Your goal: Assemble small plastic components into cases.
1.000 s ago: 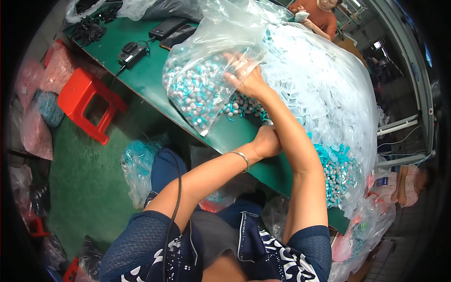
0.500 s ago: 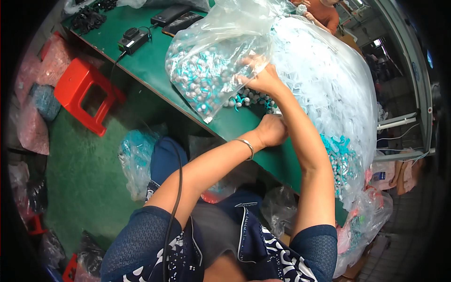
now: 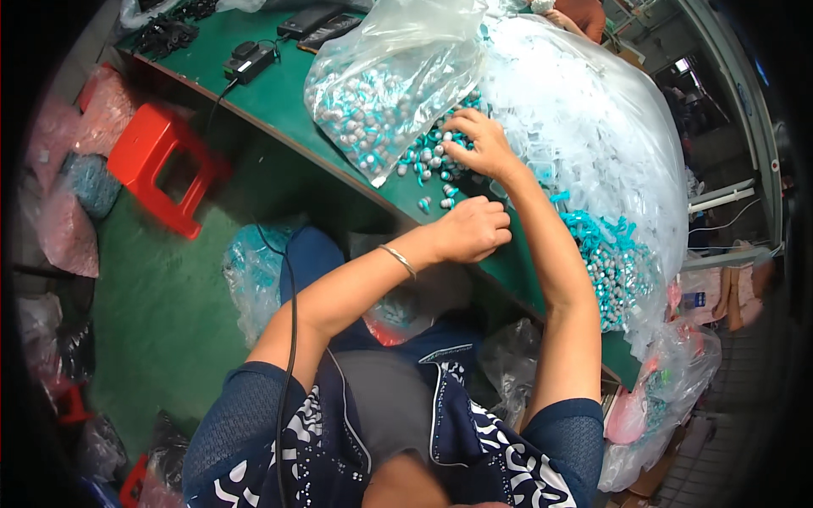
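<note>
My right hand (image 3: 481, 146) reaches over a loose pile of small grey-and-teal ball-shaped pieces (image 3: 430, 157) on the green table (image 3: 288, 110). Its thumb and fingers are apart and curved, with the tips at the pieces. Nearer to me, at the table's front edge, my left hand (image 3: 474, 230) is closed with its knuckles up; whatever is inside it is hidden. A clear plastic bag (image 3: 360, 106) full of similar pieces lies just left of the pile. To the right of my right forearm, a heap of teal strips with grey ends (image 3: 605, 267) rests on the table.
A large clear bag of translucent white parts (image 3: 584, 118) covers the table's right side. At the far left of the table lie a black adapter with a cord (image 3: 248, 61) and dark pouches (image 3: 326, 32). A red stool (image 3: 161, 169) stands on the floor. Another person (image 3: 580, 17) is at the far side.
My right hand has left the clear bag and come down to the loose pile. My left hand has drawn back toward me from the pile's edge. More loose pieces now show.
</note>
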`<state>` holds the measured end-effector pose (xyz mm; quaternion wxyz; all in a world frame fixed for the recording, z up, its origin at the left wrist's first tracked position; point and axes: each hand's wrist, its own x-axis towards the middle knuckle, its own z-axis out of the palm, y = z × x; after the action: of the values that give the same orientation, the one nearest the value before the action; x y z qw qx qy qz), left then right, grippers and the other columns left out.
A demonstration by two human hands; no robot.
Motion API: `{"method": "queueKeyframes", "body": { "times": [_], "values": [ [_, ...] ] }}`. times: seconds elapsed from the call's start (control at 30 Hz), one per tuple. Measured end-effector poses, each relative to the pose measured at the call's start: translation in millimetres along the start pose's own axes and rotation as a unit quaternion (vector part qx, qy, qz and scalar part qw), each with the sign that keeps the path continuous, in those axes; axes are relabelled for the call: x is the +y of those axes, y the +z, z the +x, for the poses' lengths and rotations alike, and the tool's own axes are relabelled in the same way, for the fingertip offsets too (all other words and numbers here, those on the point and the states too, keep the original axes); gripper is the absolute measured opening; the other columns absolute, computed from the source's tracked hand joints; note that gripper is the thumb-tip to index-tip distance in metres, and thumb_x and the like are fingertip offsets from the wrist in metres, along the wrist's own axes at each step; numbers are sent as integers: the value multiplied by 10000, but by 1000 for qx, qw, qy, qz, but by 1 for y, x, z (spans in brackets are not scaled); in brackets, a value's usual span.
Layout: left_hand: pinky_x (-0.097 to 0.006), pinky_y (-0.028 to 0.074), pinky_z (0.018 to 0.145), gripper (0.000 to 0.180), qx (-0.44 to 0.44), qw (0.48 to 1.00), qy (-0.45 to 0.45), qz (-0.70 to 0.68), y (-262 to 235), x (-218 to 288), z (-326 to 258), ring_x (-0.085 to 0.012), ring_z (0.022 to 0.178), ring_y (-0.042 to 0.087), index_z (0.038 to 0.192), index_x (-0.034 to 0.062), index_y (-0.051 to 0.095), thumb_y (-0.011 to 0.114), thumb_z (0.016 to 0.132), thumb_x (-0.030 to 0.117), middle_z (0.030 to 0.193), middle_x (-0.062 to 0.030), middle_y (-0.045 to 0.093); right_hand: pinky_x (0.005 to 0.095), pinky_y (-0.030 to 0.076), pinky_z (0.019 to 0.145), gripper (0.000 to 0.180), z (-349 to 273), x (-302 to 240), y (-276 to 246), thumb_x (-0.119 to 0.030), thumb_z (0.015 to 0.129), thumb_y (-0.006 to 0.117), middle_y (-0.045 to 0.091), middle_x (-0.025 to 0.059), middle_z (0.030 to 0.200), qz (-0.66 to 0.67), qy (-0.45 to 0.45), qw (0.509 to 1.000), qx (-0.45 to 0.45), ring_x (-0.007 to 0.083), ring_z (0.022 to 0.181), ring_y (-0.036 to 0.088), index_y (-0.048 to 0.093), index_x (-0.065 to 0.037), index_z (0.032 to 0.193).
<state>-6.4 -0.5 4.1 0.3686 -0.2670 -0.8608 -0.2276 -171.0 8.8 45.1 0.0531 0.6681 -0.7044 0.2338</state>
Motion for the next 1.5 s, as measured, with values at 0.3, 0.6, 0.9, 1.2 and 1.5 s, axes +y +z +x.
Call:
{"method": "queueKeyframes", "body": {
  "times": [0.3,0.6,0.9,1.2,1.5],
  "values": [
    [-368,448,705,199,36,999,-32,7,-18,17,-25,-219,841,581,891,89,630,703,706,83,829,-34,584,439,353,968,349,-34,-28,-9,-386,815,688,623,90,1188,-87,-4,996,11,281,1125,574,683,-160,1082],
    [-410,434,799,292,122,942,-259,174,-55,15,-48,-264,958,549,1107,99,637,663,817,124,1002,-57,570,497,317,1003,394,-58,-38,-15,-415,828,685,622,83,1213,-121,4,992,40,275,1164,555,664,-190,1150],
    [-458,429,909,509,57,945,-283,156,-32,5,-28,-324,1148,479,1371,178,504,647,884,223,1254,-138,502,570,281,1021,476,-90,-46,-6,-385,775,697,619,71,1188,-184,22,979,88,270,1162,554,618,-152,1183],
    [-461,429,917,375,107,935,-320,108,-20,-13,-12,-345,1092,483,1235,104,617,637,901,273,1181,-139,534,606,245,1028,571,-111,-63,-2,-436,777,697,519,77,1346,-205,52,969,127,289,1258,461,575,-202,1283],
    [-441,405,930,296,148,941,-285,107,-24,-10,-18,-310,1085,486,1156,113,660,664,875,206,1155,-97,557,583,248,1053,542,-125,-74,-15,-372,828,680,512,86,1353,-198,101,963,152,286,1269,453,556,-195,1325]
  ]
}}
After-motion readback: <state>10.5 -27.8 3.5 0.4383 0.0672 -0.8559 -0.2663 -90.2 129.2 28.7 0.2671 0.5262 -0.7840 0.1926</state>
